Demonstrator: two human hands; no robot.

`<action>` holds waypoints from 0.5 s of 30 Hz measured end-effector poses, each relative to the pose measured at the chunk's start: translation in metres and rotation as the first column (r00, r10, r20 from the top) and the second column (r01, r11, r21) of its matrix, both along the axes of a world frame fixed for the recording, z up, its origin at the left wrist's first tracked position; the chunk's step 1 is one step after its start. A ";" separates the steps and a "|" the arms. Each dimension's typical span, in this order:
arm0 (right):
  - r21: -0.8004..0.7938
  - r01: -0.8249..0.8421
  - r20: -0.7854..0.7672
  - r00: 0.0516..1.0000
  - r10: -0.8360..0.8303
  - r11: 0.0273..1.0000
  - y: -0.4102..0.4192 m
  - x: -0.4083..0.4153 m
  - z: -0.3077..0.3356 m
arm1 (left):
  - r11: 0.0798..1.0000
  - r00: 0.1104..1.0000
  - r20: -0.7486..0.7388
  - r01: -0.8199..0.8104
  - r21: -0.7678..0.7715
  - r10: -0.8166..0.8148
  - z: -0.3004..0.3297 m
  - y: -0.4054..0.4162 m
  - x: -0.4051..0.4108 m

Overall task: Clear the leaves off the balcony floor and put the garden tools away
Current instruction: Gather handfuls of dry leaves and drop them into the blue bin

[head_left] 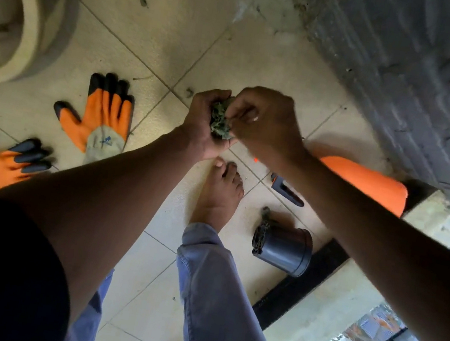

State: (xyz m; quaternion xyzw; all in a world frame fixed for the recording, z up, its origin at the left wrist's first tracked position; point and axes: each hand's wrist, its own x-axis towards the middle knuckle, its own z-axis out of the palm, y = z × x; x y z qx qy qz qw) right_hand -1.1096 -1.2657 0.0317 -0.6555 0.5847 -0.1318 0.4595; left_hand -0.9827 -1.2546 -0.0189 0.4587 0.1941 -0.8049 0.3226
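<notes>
A clump of green leaves [220, 123] is squeezed between both hands above the tiled balcony floor [157, 31]. My left hand [202, 126] cups the clump from the left with curled fingers. My right hand [263, 120] curls over it from the right and pinches it. Two orange and black garden gloves lie flat on the tiles, one [100, 116] near the middle left and one [0, 163] at the far left edge. An orange tool [368, 181] lies by the wall, partly behind my right forearm. A small dark tool piece [285, 189] lies beside it.
A grey plastic pot [283, 249] lies on its side near my bare foot [220, 196]. A large beige planter [22, 17] stands at the upper left. A rough grey wall [408, 66] runs along the right, with a black threshold strip [304, 278] below it.
</notes>
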 end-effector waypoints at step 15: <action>-0.279 -0.101 -0.191 0.980 0.048 0.955 -0.007 0.058 -0.010 | 0.922 0.917 -0.130 -0.357 0.147 0.376 -0.003 0.012 0.084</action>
